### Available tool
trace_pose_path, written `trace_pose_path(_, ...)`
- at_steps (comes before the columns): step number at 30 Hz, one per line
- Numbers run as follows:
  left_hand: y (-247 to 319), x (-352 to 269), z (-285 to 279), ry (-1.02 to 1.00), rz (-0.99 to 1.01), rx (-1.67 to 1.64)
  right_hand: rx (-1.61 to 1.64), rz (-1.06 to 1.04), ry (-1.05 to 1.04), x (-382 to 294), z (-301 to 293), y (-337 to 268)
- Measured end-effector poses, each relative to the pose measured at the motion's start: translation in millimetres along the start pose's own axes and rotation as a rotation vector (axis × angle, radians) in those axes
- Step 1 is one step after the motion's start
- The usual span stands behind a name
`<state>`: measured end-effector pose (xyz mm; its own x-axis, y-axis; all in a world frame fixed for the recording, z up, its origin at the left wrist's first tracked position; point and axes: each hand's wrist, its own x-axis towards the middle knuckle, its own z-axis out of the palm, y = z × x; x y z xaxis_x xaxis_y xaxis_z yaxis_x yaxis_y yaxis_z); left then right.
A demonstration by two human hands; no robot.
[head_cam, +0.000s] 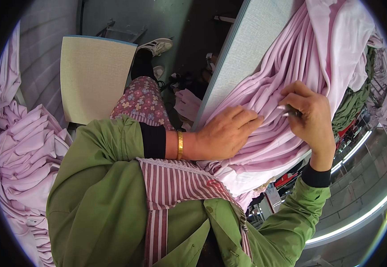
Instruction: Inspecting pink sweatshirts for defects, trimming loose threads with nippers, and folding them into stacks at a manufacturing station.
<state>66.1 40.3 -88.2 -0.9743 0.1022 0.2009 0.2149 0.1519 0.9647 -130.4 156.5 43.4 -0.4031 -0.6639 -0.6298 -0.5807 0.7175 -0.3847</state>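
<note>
A long heap of pink fabric [280, 73], gathered in many folds, lies over a grey-topped surface [240, 50]. My left hand [230, 133], with a gold bracelet at the wrist, lies palm down on the near folds. Its curled fingers grip the fabric at their tips; the thumb is hidden. Just to the right, my right hand [305, 110] is raised over the folds. It holds small metal thread snips [290, 111], whose two pale tips point left towards my left hand. The snips' body is mostly hidden in my fingers.
More pink fabric [26, 150] is heaped at the far left. A beige board [96, 76] with a blue edge stands beside my legs. Pink cloth [188, 105] hangs low beside the grey-topped surface. Green fabric [353, 106] is piled beyond the pink heap at the right.
</note>
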Motion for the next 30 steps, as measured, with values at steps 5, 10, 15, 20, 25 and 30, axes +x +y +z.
trace_pose_path(5,3.3,2.4,5.5,0.009,-0.002,0.015,-0.326,-0.149,0.206,30.6,29.3,-7.1)
trace_pose_path(10,-19.6,5.0,-11.6,0.084,-0.294,-0.192,-0.406,-0.020,-0.009,13.4,16.7,-8.2)
trace_pose_path(15,-31.7,22.3,-17.9,0.101,-0.468,-0.235,-0.389,0.030,-0.057,5.0,13.0,-11.9)
trace_pose_path(20,-50.5,39.5,-11.2,0.050,-0.460,-0.125,-0.384,0.034,-0.041,1.6,10.5,-14.8)
trace_pose_path(25,-63.8,59.0,-12.7,-0.021,-0.361,-0.025,-0.367,0.040,0.020,-4.7,10.0,-9.3)
trace_pose_path(30,-54.1,73.8,-31.5,0.022,-0.480,-0.238,-0.202,0.065,0.174,-36.9,26.8,-0.8)
